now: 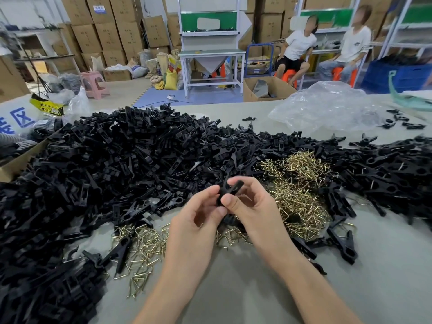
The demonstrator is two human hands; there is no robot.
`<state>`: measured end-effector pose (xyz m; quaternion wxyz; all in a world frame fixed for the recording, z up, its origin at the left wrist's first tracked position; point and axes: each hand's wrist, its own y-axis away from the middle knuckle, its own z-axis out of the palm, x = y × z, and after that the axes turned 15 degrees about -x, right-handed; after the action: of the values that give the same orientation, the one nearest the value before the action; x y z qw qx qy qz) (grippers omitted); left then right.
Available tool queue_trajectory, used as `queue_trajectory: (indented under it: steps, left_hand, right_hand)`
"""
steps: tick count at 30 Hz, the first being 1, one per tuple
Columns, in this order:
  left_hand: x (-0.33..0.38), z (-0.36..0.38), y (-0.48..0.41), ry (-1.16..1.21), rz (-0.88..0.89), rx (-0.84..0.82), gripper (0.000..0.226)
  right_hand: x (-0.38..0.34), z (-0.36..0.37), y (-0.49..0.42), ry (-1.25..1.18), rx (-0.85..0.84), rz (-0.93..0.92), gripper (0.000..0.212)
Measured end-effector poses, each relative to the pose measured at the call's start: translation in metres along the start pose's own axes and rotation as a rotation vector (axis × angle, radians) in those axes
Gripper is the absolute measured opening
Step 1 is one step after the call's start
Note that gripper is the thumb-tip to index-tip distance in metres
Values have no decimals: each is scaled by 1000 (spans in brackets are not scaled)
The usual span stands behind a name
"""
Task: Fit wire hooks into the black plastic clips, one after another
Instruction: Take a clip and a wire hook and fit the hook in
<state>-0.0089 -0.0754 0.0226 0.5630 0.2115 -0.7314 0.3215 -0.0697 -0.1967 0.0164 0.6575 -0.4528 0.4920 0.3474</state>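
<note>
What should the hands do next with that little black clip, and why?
Probably push the wire hook further into the black clip. The left hand and the right hand both pinch that one clip, and a thin bit of wire sticks out beside the right thumb, so it does not look fully seated.

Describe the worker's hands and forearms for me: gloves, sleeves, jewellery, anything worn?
Nothing worn shows. The left hand and right hand are bare: no gloves, rings or tape on the fingers. The left forearm and right forearm are bare to the picture's bottom edge: no sleeves, watch or wristbands. Nails look short and unpainted.
</note>
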Motion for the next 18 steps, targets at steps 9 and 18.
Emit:
queue_trajectory:
  steps: [9, 18]
  left_hand:
    - [-1, -3, -2, 190, -19, 44, 33]
    - [-12, -28, 3, -916, -10, -111, 20]
  right_hand:
    - [2, 3, -1, -144, -152, 74, 33]
    - [-1, -4, -3, -70, 59, -22, 20]
